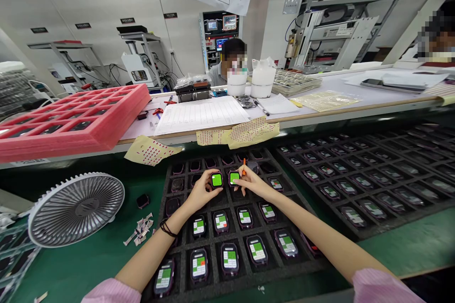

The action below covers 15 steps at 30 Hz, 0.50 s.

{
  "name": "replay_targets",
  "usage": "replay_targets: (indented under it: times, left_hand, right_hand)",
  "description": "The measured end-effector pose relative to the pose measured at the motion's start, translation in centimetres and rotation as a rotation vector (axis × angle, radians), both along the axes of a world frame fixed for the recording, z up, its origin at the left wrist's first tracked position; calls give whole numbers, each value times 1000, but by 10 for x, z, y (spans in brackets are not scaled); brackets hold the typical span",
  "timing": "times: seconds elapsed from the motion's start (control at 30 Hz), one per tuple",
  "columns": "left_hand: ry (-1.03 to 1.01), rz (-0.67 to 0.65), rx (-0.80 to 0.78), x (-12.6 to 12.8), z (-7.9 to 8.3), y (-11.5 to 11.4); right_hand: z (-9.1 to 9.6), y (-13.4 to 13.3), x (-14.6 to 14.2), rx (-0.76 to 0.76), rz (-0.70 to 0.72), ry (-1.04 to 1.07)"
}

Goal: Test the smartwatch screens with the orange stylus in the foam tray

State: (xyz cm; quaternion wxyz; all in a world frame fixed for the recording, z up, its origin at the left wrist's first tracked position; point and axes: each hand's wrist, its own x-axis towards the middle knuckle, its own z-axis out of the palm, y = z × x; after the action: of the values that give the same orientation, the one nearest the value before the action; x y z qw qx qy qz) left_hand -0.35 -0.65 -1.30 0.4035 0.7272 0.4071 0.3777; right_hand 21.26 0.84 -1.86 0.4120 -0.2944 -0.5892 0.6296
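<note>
My left hand (204,190) pinches a smartwatch (216,180) by its edges, its square screen lit green. Beside it, my right hand (249,182) grips a second smartwatch (233,178), also lit green, with a finger or thumb lying over its screen. An orange stick-like tool (244,166) pokes up from between the right fingers. Both watches are above a black foam tray (209,241) whose pockets hold several more watches. Those in the near rows show green and white screens, some with a red or orange patch; those at the back are dark.
Another foam tray (336,199) of watches lies to the right. On the left stand a white round fan (76,209), a loose dark watch (142,200) and small strips (139,229). A raised shelf ahead carries a pink foam tray (106,125) and papers (202,114). A person (217,75) sits beyond.
</note>
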Motion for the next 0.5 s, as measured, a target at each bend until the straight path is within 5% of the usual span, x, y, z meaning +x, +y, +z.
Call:
replay_targets:
  times: [0.5]
  left_hand:
    - [147,-10,68,1,6,-5]
  right_hand:
    - [-1,-4,0,11,73,-110]
